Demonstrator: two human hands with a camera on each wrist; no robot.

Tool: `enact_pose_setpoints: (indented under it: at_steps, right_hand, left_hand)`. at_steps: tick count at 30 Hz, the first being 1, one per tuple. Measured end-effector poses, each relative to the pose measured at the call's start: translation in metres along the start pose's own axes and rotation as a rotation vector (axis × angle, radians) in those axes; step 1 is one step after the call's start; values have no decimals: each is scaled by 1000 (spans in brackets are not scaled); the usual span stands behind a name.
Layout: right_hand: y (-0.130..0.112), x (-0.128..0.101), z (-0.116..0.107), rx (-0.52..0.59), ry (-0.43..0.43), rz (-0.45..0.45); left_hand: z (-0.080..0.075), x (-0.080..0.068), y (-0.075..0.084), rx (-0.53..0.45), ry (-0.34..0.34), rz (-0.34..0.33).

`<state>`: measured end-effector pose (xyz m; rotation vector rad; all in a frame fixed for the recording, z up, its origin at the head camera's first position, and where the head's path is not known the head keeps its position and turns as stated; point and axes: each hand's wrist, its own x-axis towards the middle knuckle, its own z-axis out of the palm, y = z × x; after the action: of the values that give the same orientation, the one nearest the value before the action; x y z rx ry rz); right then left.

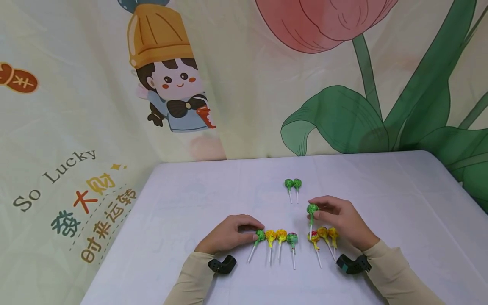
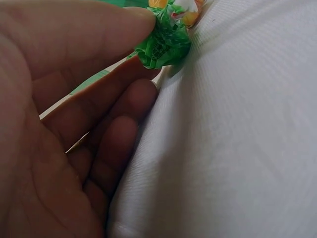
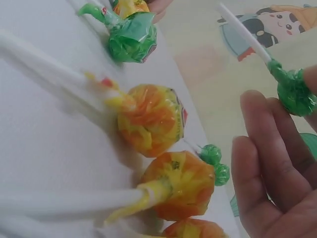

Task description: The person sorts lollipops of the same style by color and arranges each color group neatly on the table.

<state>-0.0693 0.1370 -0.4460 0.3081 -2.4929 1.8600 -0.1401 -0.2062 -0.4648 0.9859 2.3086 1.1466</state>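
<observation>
Several wrapped lollipops lie on a white-covered table [image 1: 381, 186]. My left hand [image 1: 252, 231] pinches the head of a green lollipop [image 1: 260, 235] at the left end of a near row; the green wrapper [image 2: 166, 42] sits at the fingertips. Beside it lie two yellow lollipops [image 1: 270, 235] [image 1: 281, 234] and another green one [image 1: 292, 239]. My right hand [image 1: 318, 210] holds a green lollipop [image 1: 312, 209] [image 3: 296, 92] lifted just above the cloth, stick pointing down. Under that hand lie yellow-orange lollipops [image 1: 323, 232] [image 3: 151, 119]. Two green lollipops [image 1: 292, 184] lie together farther back.
A printed backdrop [image 1: 171, 84] with a cartoon figure and a tulip hangs right behind the table. The table's left edge [image 1: 122, 228] runs diagonally. Black wrist cameras [image 1: 222, 264] [image 1: 353, 264] sit on both sleeves. Bare cloth surrounds the lollipops.
</observation>
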Motion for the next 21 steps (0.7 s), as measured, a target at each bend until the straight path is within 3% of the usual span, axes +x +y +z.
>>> enact_pose_setpoints:
  at_steps: [10,21]
  right_hand:
    - [2,0,-5,155,39,15]
    - [1,1,-6,191,67,22]
  left_hand:
    - [1,0,6,-22,9,-3]
    - [1,0,1,-1,-4,39]
